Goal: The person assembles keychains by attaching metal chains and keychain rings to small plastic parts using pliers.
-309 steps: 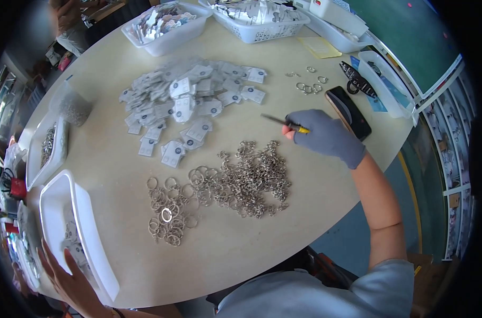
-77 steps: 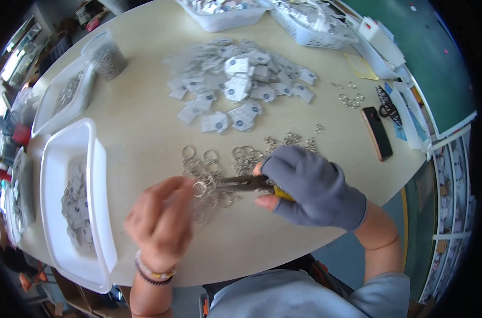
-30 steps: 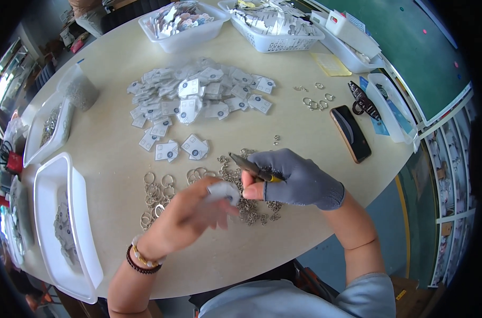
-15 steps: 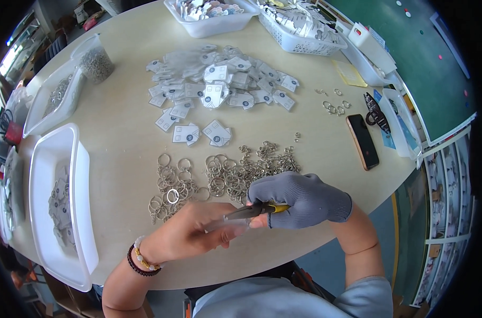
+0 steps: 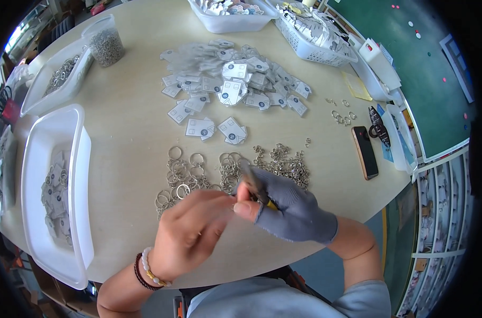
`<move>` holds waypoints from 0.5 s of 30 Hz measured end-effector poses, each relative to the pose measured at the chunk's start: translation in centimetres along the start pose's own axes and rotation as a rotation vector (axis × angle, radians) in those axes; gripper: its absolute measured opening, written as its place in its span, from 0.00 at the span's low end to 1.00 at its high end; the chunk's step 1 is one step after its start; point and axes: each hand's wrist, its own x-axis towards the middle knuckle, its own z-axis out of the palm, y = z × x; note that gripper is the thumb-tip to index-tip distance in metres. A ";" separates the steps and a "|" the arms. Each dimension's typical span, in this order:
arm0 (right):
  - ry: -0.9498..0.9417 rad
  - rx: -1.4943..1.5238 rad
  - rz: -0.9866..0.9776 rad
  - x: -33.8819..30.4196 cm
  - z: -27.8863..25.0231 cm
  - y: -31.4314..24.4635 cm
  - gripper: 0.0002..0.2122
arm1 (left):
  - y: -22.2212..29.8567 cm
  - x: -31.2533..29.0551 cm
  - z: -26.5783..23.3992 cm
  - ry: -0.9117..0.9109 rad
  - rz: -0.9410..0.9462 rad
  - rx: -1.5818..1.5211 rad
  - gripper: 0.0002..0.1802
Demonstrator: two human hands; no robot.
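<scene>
My right hand (image 5: 291,209), in a grey fingerless glove, grips small pliers (image 5: 254,183) with yellow handles, jaws pointing up and left. My bare left hand (image 5: 190,233), with a bead bracelet at the wrist, is curled next to the pliers' jaws, fingertips pinched together; whatever it holds is hidden. Both hands hover over a pile of metal key rings (image 5: 198,172) near the table's front edge. Beyond the rings lies a spread of clear house-shaped tags (image 5: 227,87).
A long white tub (image 5: 66,159) with finished tags stands at the left. Another tray of rings (image 5: 60,79) and a cup of small parts (image 5: 105,47) are far left. White baskets (image 5: 310,37) sit at the back, a black phone (image 5: 364,152) at the right.
My hands have drawn closer together near the table's front edge. The pliers now point upward instead of sideways to the left, and my left fingers have closed in at their tip.
</scene>
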 end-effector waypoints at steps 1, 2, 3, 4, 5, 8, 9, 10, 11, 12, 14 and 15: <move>-0.005 -0.007 0.003 0.7 -0.4 -0.1 0.04 | -0.1 0.0 -0.2 0.055 -0.011 -0.008 0.14; 0.025 -0.227 -0.018 1.9 -1.2 0.1 0.06 | -0.4 0.0 -0.4 0.065 -0.016 -0.011 0.14; 0.055 -0.447 -0.045 2.9 -2.0 0.3 0.08 | -0.4 -0.1 -0.7 0.143 -0.149 -0.104 0.11; 0.085 -0.666 -0.075 3.9 -2.5 0.5 0.10 | -0.5 -0.3 -1.0 0.220 -0.281 -0.197 0.09; 0.080 -0.673 -0.076 4.7 -2.8 0.7 0.10 | -0.8 -0.4 -1.2 0.265 -0.330 -0.231 0.06; -0.009 -1.009 0.084 6.6 -2.8 1.4 0.14 | -1.2 0.0 -2.2 0.237 -0.443 -0.456 0.08; -0.089 -1.065 0.129 6.9 -2.6 1.5 0.15 | -1.5 0.0 -2.0 0.241 -0.418 -0.555 0.09; -0.168 -1.120 0.176 7.2 -2.5 1.6 0.15 | -1.6 -0.1 -2.1 0.247 -0.418 -0.554 0.09; -0.172 -1.121 0.175 7.4 -2.4 1.7 0.15 | -1.9 -0.1 -2.1 0.232 -0.447 -0.611 0.10; -0.186 -1.138 0.178 7.6 -2.4 1.9 0.16 | -2.0 -0.1 -2.2 0.216 -0.475 -0.669 0.10; -0.201 -1.155 0.183 7.7 -2.5 2.0 0.16 | -2.0 -0.1 -2.0 0.232 -0.500 -0.693 0.11; -0.213 -1.125 0.209 7.6 -2.6 2.0 0.16 | -2.0 -0.1 -1.9 0.245 -0.524 -0.716 0.11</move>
